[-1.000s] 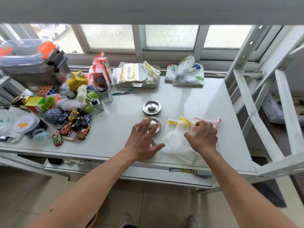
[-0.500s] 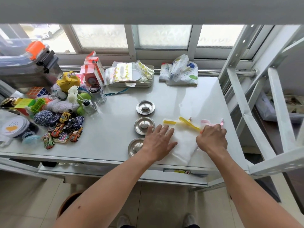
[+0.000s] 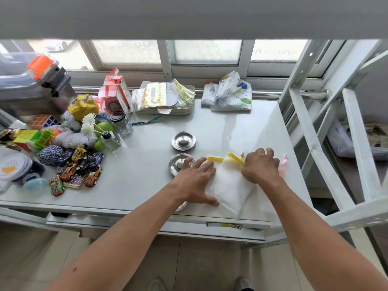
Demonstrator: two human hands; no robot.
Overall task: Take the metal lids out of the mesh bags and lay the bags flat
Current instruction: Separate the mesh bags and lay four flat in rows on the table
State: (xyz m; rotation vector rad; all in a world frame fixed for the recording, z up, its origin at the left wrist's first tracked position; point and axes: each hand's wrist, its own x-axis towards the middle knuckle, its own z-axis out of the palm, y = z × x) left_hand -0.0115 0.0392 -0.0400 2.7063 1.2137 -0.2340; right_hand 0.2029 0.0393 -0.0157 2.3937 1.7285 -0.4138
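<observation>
A white mesh bag with a yellow zip band [image 3: 230, 183] lies on the steel table [image 3: 147, 171], near its front edge. My left hand [image 3: 196, 181] rests flat, fingers spread, on the bag's left side. My right hand [image 3: 261, 168] presses palm-down on the bag's upper right corner, over a second bag with pink trim [image 3: 282, 166]. Three round metal lids lie in a line left of the bags: the far lid [image 3: 183, 140], the middle lid [image 3: 178, 164] partly under my left fingers, and a near lid [image 3: 181, 206] mostly hidden by my left hand.
Toy cars [image 3: 80, 166], yarn balls, puzzle cubes and small glass jars [image 3: 123, 123] crowd the table's left side. A tray of zip bags [image 3: 165, 99] and a printed cloth bundle [image 3: 230, 95] sit at the back. A white metal frame [image 3: 327, 131] stands on the right.
My left hand left the lids and moved right onto the bag. My right hand shifted along the bag's top edge, spreading its fingers flat. The bag lies flatter than before.
</observation>
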